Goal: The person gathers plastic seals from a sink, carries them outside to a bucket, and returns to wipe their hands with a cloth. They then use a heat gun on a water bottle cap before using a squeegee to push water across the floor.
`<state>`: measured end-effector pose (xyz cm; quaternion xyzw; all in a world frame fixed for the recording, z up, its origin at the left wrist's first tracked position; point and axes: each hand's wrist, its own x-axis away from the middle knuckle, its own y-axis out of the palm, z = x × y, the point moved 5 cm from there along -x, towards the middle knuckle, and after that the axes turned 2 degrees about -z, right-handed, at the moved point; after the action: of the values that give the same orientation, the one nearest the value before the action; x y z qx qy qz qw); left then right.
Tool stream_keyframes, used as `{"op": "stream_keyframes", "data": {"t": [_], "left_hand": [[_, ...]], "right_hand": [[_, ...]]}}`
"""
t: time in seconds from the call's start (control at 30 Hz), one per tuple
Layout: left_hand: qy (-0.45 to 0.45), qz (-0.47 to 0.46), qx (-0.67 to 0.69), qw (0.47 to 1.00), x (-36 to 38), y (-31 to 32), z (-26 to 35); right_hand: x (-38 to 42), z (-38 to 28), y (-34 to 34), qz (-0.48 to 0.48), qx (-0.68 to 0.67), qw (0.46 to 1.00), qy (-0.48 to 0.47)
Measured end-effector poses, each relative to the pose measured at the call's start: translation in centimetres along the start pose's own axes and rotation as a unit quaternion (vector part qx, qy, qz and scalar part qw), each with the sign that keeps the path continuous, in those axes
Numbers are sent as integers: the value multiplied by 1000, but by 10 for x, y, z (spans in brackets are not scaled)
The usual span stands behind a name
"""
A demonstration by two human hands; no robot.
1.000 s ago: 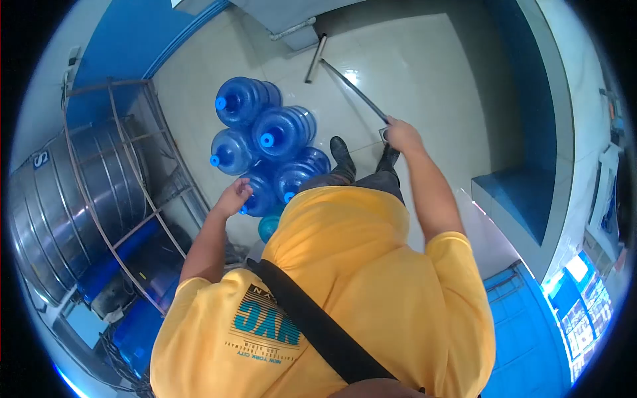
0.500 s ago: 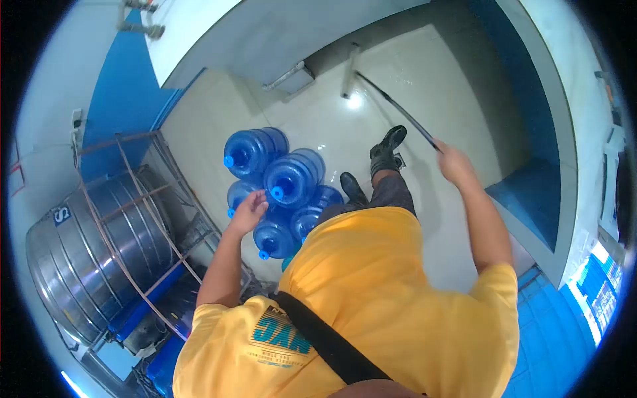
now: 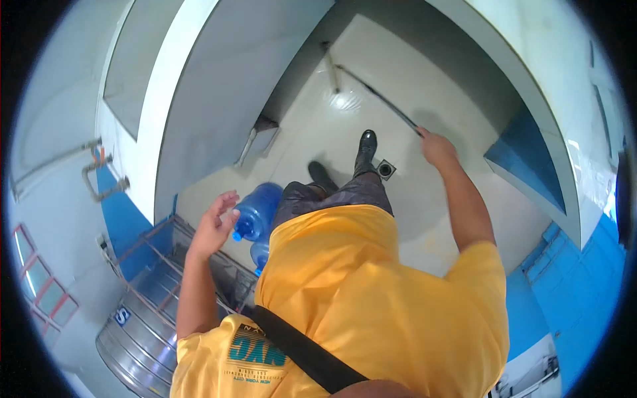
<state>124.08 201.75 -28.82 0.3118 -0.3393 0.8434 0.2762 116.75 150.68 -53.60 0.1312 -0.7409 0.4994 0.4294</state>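
My right hand [image 3: 438,147] is wrapped round the end of a dark pole [image 3: 385,99]. The pole slants up and left to a pale squeegee-like head [image 3: 332,68] on the wet, shiny floor [image 3: 411,199]. My left hand [image 3: 215,224] is raised with its fingers apart and nothing in it. Just right of that hand, a blue water bottle [image 3: 259,207] lies on its side, with part of a second bottle [image 3: 260,253] below it. My body hides whatever lies further that way.
A floor drain [image 3: 385,170] lies right of my boots [image 3: 366,152]. A white counter [image 3: 219,99] rises at upper left, with a pipe fitting [image 3: 249,147] at its base. A metal rack and steel tank [image 3: 142,341] stand at lower left. A blue-lined recess [image 3: 531,174] is at right.
The view has turned and moved forward, so fewer bottles show. My boots have stepped, and the pole's head sits further left in view. My left hand is now further from the bottles.
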Motion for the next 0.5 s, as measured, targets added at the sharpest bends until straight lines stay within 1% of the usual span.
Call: {"op": "stream_keyframes", "data": {"t": [0.03, 0.07, 0.1, 0.17, 0.23, 0.27, 0.3, 0.37, 0.4, 0.43, 0.47, 0.5], "left_hand": [[23, -2, -37, 999, -17, -13, 13], [47, -2, -73, 996, -36, -25, 25], [78, 8, -75, 994, -58, -38, 40], [137, 27, -152, 979, -102, -61, 93], [235, 65, -235, 941, -149, -79, 148], [322, 106, -327, 882, -174, -88, 174], [402, 145, -408, 806, -197, -93, 197], [466, 216, -486, 707, -236, -105, 242], [473, 215, -490, 700, -256, -114, 259], [456, 247, -541, 662, -274, -121, 273], [436, 280, -587, 622, -289, -128, 283], [438, 278, -588, 621, -303, -135, 288]], "right_hand": [[29, 50, 5, 28, 4, 1000, 2], [60, 99, 16, 30, -15, 999, 39], [91, 149, 35, 58, -19, 995, 77], [159, 226, 84, 86, -63, 985, 138], [225, 224, 91, 88, -105, 966, 218], [236, 211, 93, 93, -120, 961, 229], [244, 196, 96, 85, -128, 955, 253], [250, 161, 92, 82, -144, 946, 278], [250, 135, 92, 73, -165, 947, 265], [243, 109, 92, 64, -183, 948, 250], [228, 85, 93, 58, -264, 938, 215], [210, 63, 91, 50, -340, 922, 177]]}}
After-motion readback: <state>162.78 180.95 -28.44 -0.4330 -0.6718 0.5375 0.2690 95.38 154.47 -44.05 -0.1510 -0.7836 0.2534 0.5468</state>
